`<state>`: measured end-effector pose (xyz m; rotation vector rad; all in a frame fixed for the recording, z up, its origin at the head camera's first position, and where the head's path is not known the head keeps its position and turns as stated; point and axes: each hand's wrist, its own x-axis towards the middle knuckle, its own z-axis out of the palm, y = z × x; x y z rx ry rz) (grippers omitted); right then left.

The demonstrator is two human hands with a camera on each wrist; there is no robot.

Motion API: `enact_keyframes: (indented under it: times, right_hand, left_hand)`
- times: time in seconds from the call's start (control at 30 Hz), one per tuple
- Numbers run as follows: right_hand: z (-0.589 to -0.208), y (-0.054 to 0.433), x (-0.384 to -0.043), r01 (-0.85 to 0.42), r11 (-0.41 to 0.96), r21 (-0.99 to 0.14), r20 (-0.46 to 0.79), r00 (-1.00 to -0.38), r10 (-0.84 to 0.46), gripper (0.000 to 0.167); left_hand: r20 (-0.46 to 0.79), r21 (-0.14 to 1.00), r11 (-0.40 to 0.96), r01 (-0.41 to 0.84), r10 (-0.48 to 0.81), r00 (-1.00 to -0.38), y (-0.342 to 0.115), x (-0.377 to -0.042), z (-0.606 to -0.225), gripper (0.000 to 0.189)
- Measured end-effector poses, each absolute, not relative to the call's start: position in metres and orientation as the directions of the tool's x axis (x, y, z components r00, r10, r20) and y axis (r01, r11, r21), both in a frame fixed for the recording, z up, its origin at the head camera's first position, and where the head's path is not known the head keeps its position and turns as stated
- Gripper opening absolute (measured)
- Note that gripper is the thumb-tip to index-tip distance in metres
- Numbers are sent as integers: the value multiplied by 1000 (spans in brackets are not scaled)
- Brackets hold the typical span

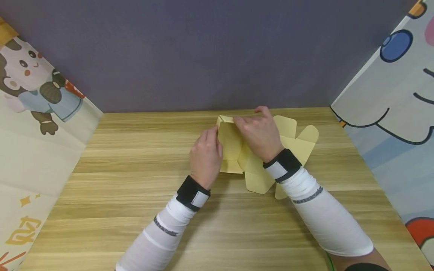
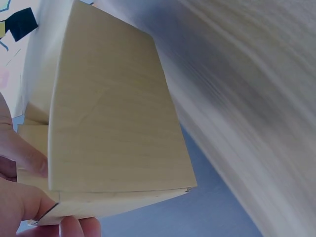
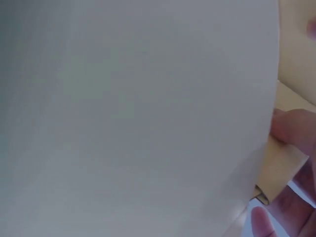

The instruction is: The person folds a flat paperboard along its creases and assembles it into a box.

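Observation:
A partly folded pale yellow cardboard box [image 1: 231, 141] stands on the wooden table, its open side facing me. From its right side, loose flaps [image 1: 301, 148] with rounded ends spread out. My left hand [image 1: 205, 156] pinches the box's left wall near the upper corner. Over the far top edge, my right hand [image 1: 261, 133] grips the folded rim between thumb and fingers. The left wrist view shows a smooth outer panel [image 2: 111, 108] with fingers at its lower corner. A pale flap [image 3: 148, 118] fills most of the right wrist view, hiding much of the box.
The wood-grain table [image 1: 135, 150] ends at a dark grey back wall [image 1: 210, 56]. Cartoon-printed panels flank it, one on the left [image 1: 44, 158] and another on the right [image 1: 383, 94].

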<state>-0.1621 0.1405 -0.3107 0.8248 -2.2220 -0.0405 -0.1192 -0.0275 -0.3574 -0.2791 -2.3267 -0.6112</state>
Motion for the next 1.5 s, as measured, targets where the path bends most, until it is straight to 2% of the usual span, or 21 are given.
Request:
enact_keyframes:
  times: [0.23, 0.8, 0.9, 1.0, 1.07, 1.2, 1.27, 1.43, 1.5]
  right_hand:
    - [-309, 139, -165, -554, 791, 260, 664, -492, -563, 24]
    - [-311, 140, -168, -561, 787, 258, 658, -495, -568, 20]
    - [-308, 139, -166, -568, 782, 256, 642, -505, -577, 19]
    - [-304, 135, -162, -582, 771, 258, 626, -507, -592, 19]
    - [-303, 132, -160, -590, 764, 260, 622, -503, -600, 17]
    - [-301, 128, -156, -590, 765, 258, 624, -502, -598, 16]
    - [-301, 127, -156, -586, 769, 255, 622, -509, -594, 15]
    - [-300, 128, -155, -580, 778, 240, 622, -523, -582, 8]
    - [-299, 130, -154, -584, 780, 226, 635, -519, -572, 10]
  left_hand:
    - [676, 307, 886, 348, 54, -735, -27, -118, -354, 34]
    - [636, 366, 861, 352, 44, -770, -27, -117, -353, 33]
    - [651, 341, 872, 351, 50, -757, -27, -118, -348, 39]
    - [688, 258, 893, 369, 99, -719, -27, -122, -337, 44]
    - [710, 183, 901, 393, 155, -687, -27, -126, -328, 38]
    - [720, 81, 894, 441, 254, -646, -28, -134, -315, 14]
    - [716, 66, 890, 452, 273, -643, -29, -136, -311, 8]
    - [708, 61, 886, 460, 286, -646, -34, -138, -309, 6]
    - [708, 74, 884, 461, 279, -648, -36, -138, -310, 5]
